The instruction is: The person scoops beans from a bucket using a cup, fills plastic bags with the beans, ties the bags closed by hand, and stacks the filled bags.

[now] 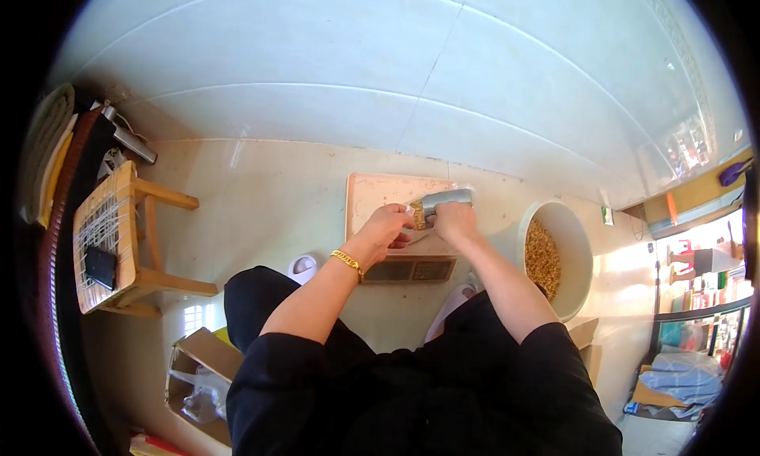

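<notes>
My right hand [455, 222] is closed around a silver metal scoop [448, 198], tilted above the scale. Yellow-brown grains [418, 214] show at the scoop's left end. My left hand [386, 228], with a gold bracelet at the wrist, meets that end with its fingers pinched together. A whitish edge shows at those fingertips, too small to identify. Some clear plastic glints by the scoop's far right end. Beneath both hands is a floor scale with a pinkish-orange platform [369, 195] and a dark display panel [409, 269].
A pale round bucket [583, 254] of grains stands at my right. On the left is a wooden stool [150, 281] with a phone [100, 267] on its woven seat. An open cardboard box [184, 359] holds clear plastic. A tiled wall [332, 60] rises beyond the scale.
</notes>
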A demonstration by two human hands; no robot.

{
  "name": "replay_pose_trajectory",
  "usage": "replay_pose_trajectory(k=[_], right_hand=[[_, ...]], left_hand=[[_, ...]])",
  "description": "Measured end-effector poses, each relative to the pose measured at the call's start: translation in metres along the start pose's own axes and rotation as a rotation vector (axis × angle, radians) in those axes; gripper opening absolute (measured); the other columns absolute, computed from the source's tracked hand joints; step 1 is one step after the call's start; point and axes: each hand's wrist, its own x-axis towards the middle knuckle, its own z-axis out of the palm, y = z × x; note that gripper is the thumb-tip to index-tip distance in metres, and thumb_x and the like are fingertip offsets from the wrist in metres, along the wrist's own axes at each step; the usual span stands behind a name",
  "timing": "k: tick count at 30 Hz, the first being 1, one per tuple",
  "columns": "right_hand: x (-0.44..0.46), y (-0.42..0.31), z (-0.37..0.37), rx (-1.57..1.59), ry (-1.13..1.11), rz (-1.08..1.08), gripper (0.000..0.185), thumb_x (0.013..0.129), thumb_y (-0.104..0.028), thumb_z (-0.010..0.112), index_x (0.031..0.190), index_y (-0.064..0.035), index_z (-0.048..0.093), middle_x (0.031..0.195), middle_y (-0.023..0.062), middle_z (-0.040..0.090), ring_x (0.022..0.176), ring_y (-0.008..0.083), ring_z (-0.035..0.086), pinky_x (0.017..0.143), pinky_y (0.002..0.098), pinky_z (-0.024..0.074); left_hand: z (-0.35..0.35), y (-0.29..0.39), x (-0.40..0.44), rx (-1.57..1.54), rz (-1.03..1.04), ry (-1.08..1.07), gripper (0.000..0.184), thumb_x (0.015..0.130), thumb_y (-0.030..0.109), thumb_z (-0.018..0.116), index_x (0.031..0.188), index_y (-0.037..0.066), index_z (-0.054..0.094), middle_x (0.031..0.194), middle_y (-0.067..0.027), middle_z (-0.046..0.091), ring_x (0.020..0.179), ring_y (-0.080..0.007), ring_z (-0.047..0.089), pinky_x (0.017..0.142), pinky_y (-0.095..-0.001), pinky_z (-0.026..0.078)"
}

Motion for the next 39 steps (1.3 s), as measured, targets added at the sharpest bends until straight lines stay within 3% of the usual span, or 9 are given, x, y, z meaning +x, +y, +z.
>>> replay_pose_trajectory(k=[7, 14, 16, 28, 31, 39], right_hand=[[-0.01, -0.001, -0.004, 0.082, 0.027, -0.095, 0.027, 0.082, -0.034, 0.06, 0.089, -0.0094, 0.069, 0.087, 0.0162, 0.066, 0.083, 0.032, 0.063, 0.071, 0.042, 0.0492], [-0.007, 0.016, 0.002, 0.085, 0.074, -0.051, 0.025, 0.082, -0.033, 0.059, 0.089, -0.0112, 0.069, 0.086, 0.0145, 0.066, 0.083, 0.0316, 0.063, 0.071, 0.0427, 0.0487], [-0.009, 0.016, 0.0, 0.14, 0.064, -0.032, 0.027, 0.082, -0.032, 0.061, 0.088, -0.0071, 0.069, 0.089, 0.0167, 0.066, 0.086, 0.0329, 0.063, 0.074, 0.0421, 0.0491], [-0.013, 0.017, -0.003, 0.147, 0.095, -0.074, 0.024, 0.082, -0.029, 0.06, 0.085, -0.0062, 0.069, 0.087, 0.0172, 0.066, 0.084, 0.0336, 0.063, 0.072, 0.0429, 0.0492], [-0.014, 0.014, 0.0, 0.105, 0.127, -0.144, 0.024, 0.082, -0.033, 0.06, 0.087, -0.0105, 0.068, 0.082, 0.0156, 0.065, 0.081, 0.0328, 0.063, 0.07, 0.0435, 0.0489], [-0.012, 0.019, 0.0, 0.129, 0.14, -0.085, 0.021, 0.082, -0.026, 0.06, 0.085, -0.0073, 0.07, 0.085, 0.0178, 0.066, 0.082, 0.033, 0.064, 0.071, 0.0424, 0.0498]], left_hand=[[-0.004, -0.002, 0.003, 0.003, 0.004, -0.018, 0.032, 0.088, 0.024, 0.057, 0.115, 0.008, 0.05, 0.09, -0.0038, 0.058, 0.065, -0.0135, 0.053, 0.058, -0.0272, 0.048], [-0.005, -0.004, 0.003, 0.025, -0.012, 0.0, 0.034, 0.088, 0.024, 0.057, 0.117, 0.008, 0.048, 0.091, -0.0036, 0.058, 0.065, -0.0135, 0.052, 0.058, -0.0273, 0.047], [-0.004, -0.002, 0.001, 0.039, -0.012, 0.019, 0.035, 0.088, 0.025, 0.056, 0.117, 0.008, 0.048, 0.09, -0.003, 0.057, 0.065, -0.0132, 0.052, 0.058, -0.0269, 0.047], [-0.003, -0.004, 0.005, 0.061, -0.013, -0.021, 0.029, 0.09, 0.027, 0.055, 0.111, 0.009, 0.05, 0.087, -0.002, 0.056, 0.065, -0.0123, 0.052, 0.056, -0.0258, 0.046], [-0.002, -0.002, 0.001, 0.065, -0.004, -0.015, 0.03, 0.089, 0.026, 0.055, 0.112, 0.008, 0.05, 0.088, -0.0027, 0.057, 0.065, -0.0122, 0.053, 0.056, -0.0254, 0.047], [-0.001, -0.002, 0.003, 0.069, -0.015, -0.002, 0.035, 0.088, 0.021, 0.054, 0.119, 0.007, 0.048, 0.091, -0.0038, 0.059, 0.065, -0.0126, 0.053, 0.057, -0.026, 0.047]])
